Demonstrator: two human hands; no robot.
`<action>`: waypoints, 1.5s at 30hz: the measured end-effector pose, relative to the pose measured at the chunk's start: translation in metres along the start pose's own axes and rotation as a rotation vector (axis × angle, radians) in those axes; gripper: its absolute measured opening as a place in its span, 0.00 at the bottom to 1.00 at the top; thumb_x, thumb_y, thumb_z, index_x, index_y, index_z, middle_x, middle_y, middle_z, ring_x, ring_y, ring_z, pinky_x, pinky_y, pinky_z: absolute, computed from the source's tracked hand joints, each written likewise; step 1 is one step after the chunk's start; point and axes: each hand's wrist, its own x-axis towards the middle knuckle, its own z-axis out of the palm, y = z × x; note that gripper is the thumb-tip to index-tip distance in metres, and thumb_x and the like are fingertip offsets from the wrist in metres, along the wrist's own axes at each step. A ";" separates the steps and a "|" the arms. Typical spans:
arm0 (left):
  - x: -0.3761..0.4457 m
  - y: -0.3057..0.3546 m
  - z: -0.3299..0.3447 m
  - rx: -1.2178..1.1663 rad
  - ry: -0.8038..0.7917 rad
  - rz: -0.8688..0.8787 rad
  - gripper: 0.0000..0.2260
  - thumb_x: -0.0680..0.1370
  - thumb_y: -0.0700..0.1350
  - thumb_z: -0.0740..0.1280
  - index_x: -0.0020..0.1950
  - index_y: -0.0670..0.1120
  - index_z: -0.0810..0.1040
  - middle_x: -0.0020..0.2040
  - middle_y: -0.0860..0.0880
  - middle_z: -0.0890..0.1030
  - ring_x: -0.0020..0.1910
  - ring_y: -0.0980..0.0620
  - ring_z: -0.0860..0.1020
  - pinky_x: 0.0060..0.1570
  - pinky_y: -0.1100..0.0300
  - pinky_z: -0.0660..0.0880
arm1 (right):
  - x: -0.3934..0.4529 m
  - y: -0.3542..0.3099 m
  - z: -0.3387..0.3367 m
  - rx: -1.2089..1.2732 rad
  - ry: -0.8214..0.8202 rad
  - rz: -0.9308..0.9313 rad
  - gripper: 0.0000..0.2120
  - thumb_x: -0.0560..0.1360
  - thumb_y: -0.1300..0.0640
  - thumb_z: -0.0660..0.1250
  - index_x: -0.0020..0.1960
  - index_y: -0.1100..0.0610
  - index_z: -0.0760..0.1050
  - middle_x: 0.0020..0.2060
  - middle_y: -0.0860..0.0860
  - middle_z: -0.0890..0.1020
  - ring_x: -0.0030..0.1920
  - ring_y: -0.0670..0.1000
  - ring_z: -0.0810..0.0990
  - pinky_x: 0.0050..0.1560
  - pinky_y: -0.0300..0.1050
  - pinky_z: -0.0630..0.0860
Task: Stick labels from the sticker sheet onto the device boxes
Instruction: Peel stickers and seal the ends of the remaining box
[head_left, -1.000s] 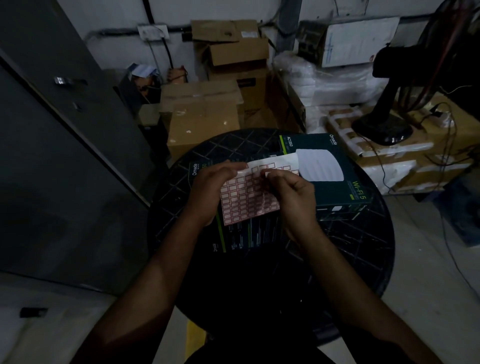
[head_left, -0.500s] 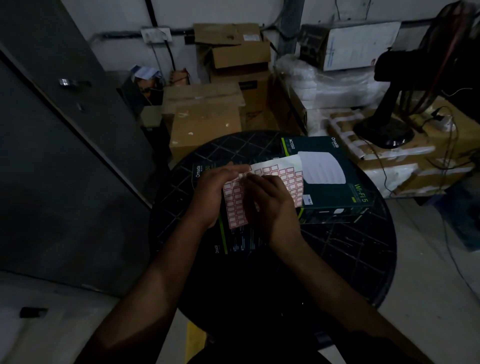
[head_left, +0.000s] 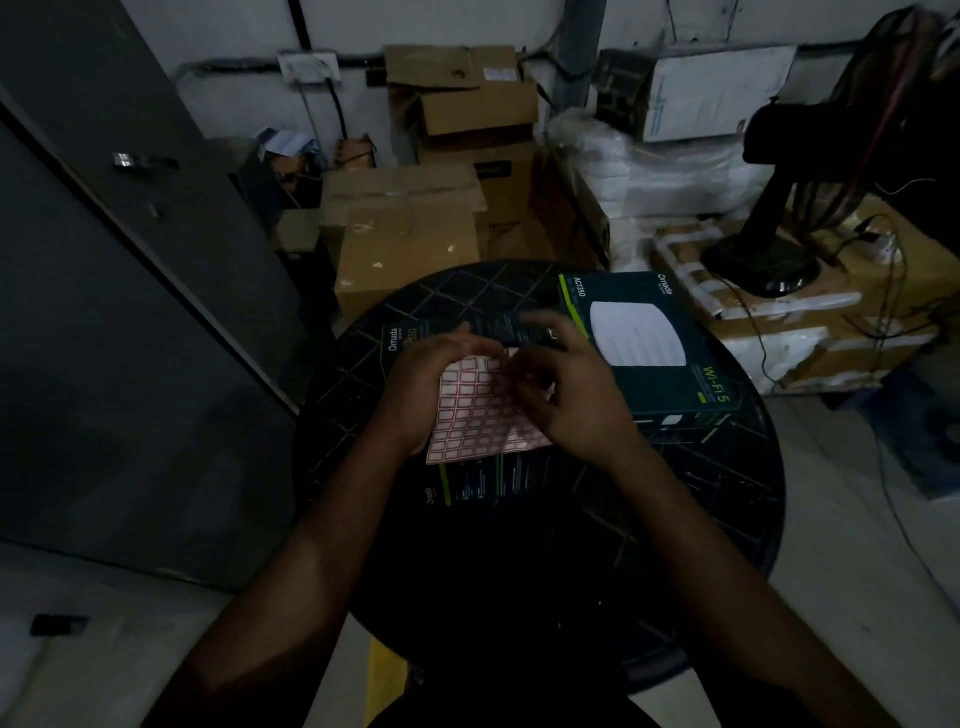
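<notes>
A sticker sheet (head_left: 478, 421) with rows of red-bordered labels is held above the round black table (head_left: 727, 493). My left hand (head_left: 431, 384) grips its upper left edge. My right hand (head_left: 566, 395) lies over the sheet's right part, fingertips pinching at a label near the top edge; the motion is blurred. Under the sheet lies a dark device box (head_left: 483, 483), mostly hidden. A second dark box (head_left: 649, 343), marked Wi-Fi 5 with a white round device pictured, sits to the right.
Cardboard cartons (head_left: 410, 244) are stacked behind the table. A black fan base (head_left: 763, 260) with cables stands on wrapped cartons at right. A grey metal door (head_left: 104, 312) fills the left side.
The sheet has flattened from its bent shape and sits lower over the near box. My right hand moved up toward the sheet's top edge, fingers now spread.
</notes>
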 end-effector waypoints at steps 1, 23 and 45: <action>0.001 -0.003 -0.001 0.020 -0.004 0.005 0.17 0.68 0.57 0.63 0.45 0.52 0.87 0.55 0.50 0.85 0.66 0.54 0.74 0.67 0.44 0.69 | 0.002 0.004 -0.001 0.008 -0.040 -0.014 0.10 0.74 0.53 0.66 0.50 0.56 0.82 0.57 0.49 0.77 0.46 0.47 0.77 0.47 0.48 0.79; -0.004 -0.039 -0.004 0.931 0.242 0.463 0.13 0.77 0.44 0.69 0.60 0.56 0.81 0.60 0.59 0.81 0.61 0.60 0.75 0.59 0.60 0.57 | -0.097 0.151 0.046 -0.015 -0.295 0.563 0.05 0.80 0.60 0.68 0.49 0.57 0.83 0.45 0.50 0.84 0.46 0.49 0.82 0.48 0.39 0.73; -0.007 -0.040 -0.002 0.795 0.385 0.535 0.05 0.73 0.40 0.74 0.48 0.46 0.86 0.47 0.52 0.85 0.50 0.54 0.80 0.55 0.51 0.75 | 0.013 0.009 0.022 -0.265 0.112 -0.132 0.09 0.73 0.63 0.66 0.52 0.63 0.80 0.43 0.59 0.82 0.44 0.60 0.80 0.42 0.52 0.77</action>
